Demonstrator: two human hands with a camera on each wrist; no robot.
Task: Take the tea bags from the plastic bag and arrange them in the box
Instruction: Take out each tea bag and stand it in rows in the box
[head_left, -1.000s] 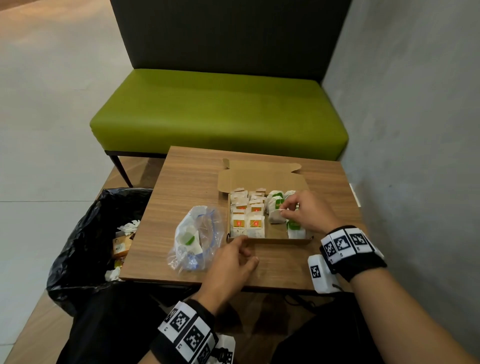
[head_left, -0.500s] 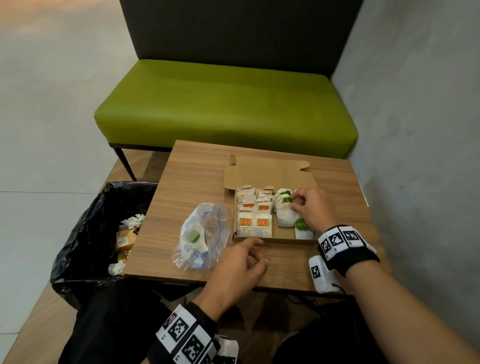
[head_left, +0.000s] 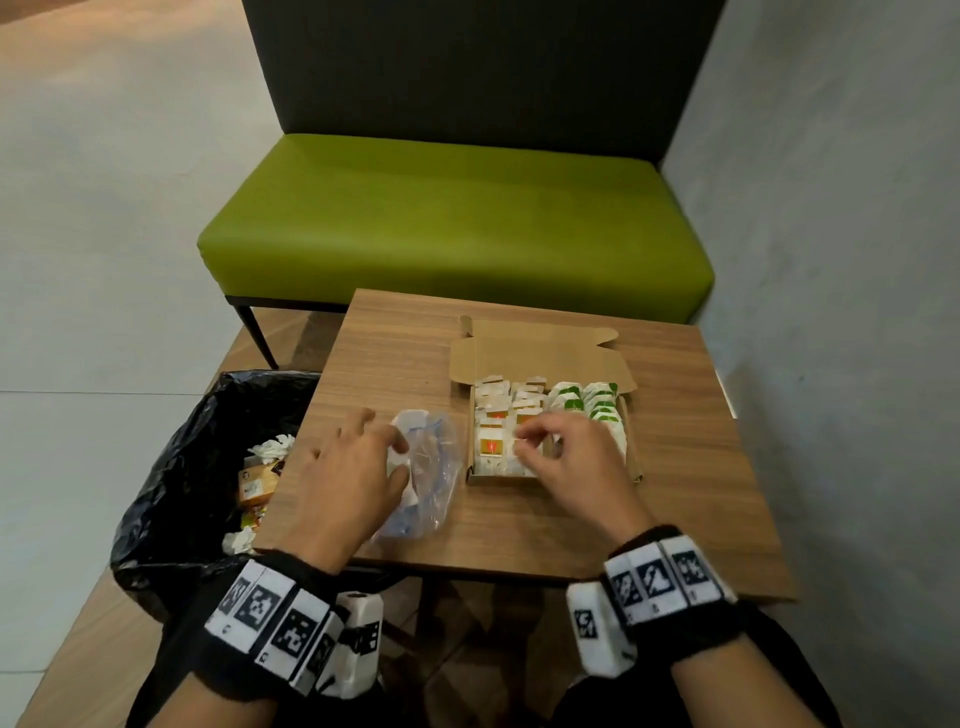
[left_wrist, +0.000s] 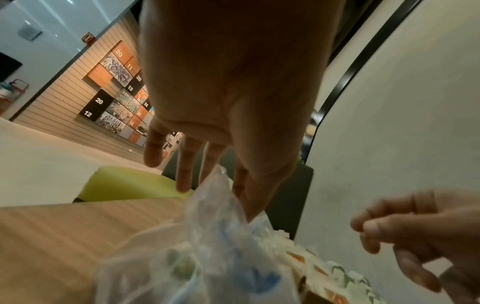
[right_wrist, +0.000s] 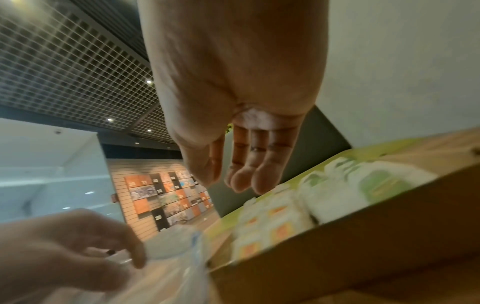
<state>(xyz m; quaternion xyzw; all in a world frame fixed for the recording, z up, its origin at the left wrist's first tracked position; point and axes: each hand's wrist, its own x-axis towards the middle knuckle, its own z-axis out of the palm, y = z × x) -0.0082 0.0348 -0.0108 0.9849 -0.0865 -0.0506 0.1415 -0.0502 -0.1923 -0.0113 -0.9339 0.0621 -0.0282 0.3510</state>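
An open cardboard box (head_left: 632, 457) sits on the wooden table (head_left: 691, 467). It holds rows of tea bags: orange-labelled ones (head_left: 491, 444) on the left and green-labelled ones (head_left: 597, 405) on the right. A clear plastic bag (head_left: 431, 467) lies just left of the box, with a white tea bag faintly visible inside. My left hand (head_left: 400, 457) is on the bag, and its thumb and forefinger pinch the bag's edge (left_wrist: 221, 185). My right hand (head_left: 535, 441) hovers over the box's front left, fingers loosely bent and empty. In the right wrist view its fingers (right_wrist: 244, 181) hang above the orange tea bags (right_wrist: 275, 209).
A bin lined with a black bag (head_left: 197, 467) holds wrappers and crumpled paper, and stands against the table's left edge. A green bench (head_left: 457, 218) lies beyond the table. A grey wall (head_left: 831, 260) runs close along the right side.
My right hand left the green tea bags at the box's back right and came to the front left, empty. My left hand moved from the table's front edge onto the plastic bag.
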